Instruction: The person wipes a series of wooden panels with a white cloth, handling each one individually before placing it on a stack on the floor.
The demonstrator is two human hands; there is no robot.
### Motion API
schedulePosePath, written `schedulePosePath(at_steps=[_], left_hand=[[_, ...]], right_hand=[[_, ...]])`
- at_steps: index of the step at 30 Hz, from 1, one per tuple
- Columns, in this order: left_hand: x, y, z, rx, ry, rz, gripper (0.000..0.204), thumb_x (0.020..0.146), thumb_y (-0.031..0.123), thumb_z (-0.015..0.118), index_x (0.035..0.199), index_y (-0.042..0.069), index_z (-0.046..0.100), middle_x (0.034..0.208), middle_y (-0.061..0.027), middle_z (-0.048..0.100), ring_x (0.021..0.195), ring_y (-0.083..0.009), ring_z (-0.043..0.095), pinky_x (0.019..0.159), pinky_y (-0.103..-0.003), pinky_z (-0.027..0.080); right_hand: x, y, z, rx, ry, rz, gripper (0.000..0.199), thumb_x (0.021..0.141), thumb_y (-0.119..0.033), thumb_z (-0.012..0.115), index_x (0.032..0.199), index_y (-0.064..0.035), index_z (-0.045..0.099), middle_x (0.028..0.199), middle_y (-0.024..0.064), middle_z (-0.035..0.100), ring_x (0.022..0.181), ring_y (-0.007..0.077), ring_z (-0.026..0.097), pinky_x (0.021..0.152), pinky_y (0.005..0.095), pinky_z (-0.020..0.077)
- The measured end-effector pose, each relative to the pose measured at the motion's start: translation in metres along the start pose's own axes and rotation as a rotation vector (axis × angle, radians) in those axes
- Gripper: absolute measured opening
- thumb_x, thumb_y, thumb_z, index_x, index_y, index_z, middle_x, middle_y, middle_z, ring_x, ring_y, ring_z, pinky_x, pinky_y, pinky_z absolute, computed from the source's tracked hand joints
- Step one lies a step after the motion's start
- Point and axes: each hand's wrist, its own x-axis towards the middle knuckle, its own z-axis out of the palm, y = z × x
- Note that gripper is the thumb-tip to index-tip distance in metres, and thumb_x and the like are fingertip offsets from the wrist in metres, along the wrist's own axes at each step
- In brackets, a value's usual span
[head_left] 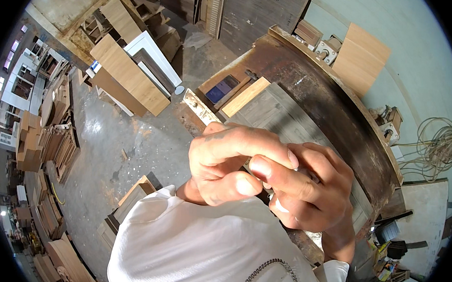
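My two hands meet close in front of my chest, over the near side of a brown, worn workbench (pixel 317 95). My left hand (pixel 230 162) is closed, its index finger and thumb curled toward the other hand's fingertips. Fingers bent, my right hand (pixel 311 185) is closed round something small; only pale and shiny bits show between the fingers, so I cannot make out what it is. Beyond the hands a grey wood-grain panel (pixel 269 110) lies on the bench. Alongside it are a light wood strip (pixel 245 97) and a dark phone (pixel 222 90).
A raised rail (pixel 360 100) runs along the bench's far side. Leaning boards (pixel 131 76) stand on the floor at the left. Stacked wood pieces (pixel 58 131) line the far left. A coiled cable (pixel 437 149) hangs on the right wall, above clutter (pixel 389 259).
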Motion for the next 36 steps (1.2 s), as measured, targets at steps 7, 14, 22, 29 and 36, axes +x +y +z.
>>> schedulePosePath(at_steps=[7,14,22,29,36], left_hand=[[0.005,0.022,0.008,-0.021,0.088,-0.312,0.020,0.089,0.005,0.055,0.099,-0.011,0.064,0.069,-0.0092,0.064,0.060,-0.0107,0.059,0.053,-0.024,0.047],[0.006,0.025,0.013,-0.091,0.134,-0.465,0.014,0.089,-0.001,0.057,0.100,-0.008,0.063,0.071,-0.0061,0.063,0.062,-0.0070,0.056,0.056,-0.022,0.045],[0.005,0.021,0.014,-0.096,0.146,-0.453,0.014,0.090,-0.001,0.055,0.100,-0.007,0.062,0.071,-0.0054,0.062,0.062,-0.0068,0.056,0.056,-0.022,0.045],[0.002,0.020,0.012,0.012,0.103,-0.330,0.015,0.086,-0.001,0.056,0.098,-0.008,0.062,0.071,-0.0056,0.063,0.062,-0.0072,0.057,0.055,-0.021,0.045],[0.000,0.022,0.015,0.153,0.137,-0.324,0.015,0.082,-0.001,0.061,0.096,-0.007,0.063,0.073,-0.0061,0.065,0.065,-0.0076,0.060,0.058,-0.021,0.047]], right_hand=[[0.007,-0.003,-0.009,-0.056,-0.039,0.124,0.008,0.074,-0.010,0.065,0.078,-0.0041,0.061,0.116,-0.0060,0.062,0.092,0.0243,0.057,0.073,0.0357,0.0517],[0.007,0.002,-0.020,-0.158,-0.141,0.101,0.012,0.075,-0.012,0.065,0.083,-0.0038,0.062,0.113,-0.0074,0.059,0.099,0.0232,0.054,0.077,0.0357,0.0524],[0.009,0.003,-0.022,-0.173,-0.147,0.092,0.013,0.075,-0.009,0.064,0.088,-0.0031,0.063,0.113,-0.0089,0.057,0.098,0.0220,0.054,0.075,0.0351,0.0525],[0.011,0.000,-0.023,-0.188,-0.144,0.076,0.013,0.072,-0.003,0.062,0.085,-0.0027,0.066,0.108,-0.0065,0.055,0.097,0.0225,0.055,0.074,0.0359,0.0525],[0.012,0.004,-0.029,-0.331,-0.239,0.003,0.033,0.074,-0.012,0.066,0.105,-0.0216,0.070,0.107,0.0125,0.059,0.086,0.0294,0.060,0.072,0.0389,0.0542]])
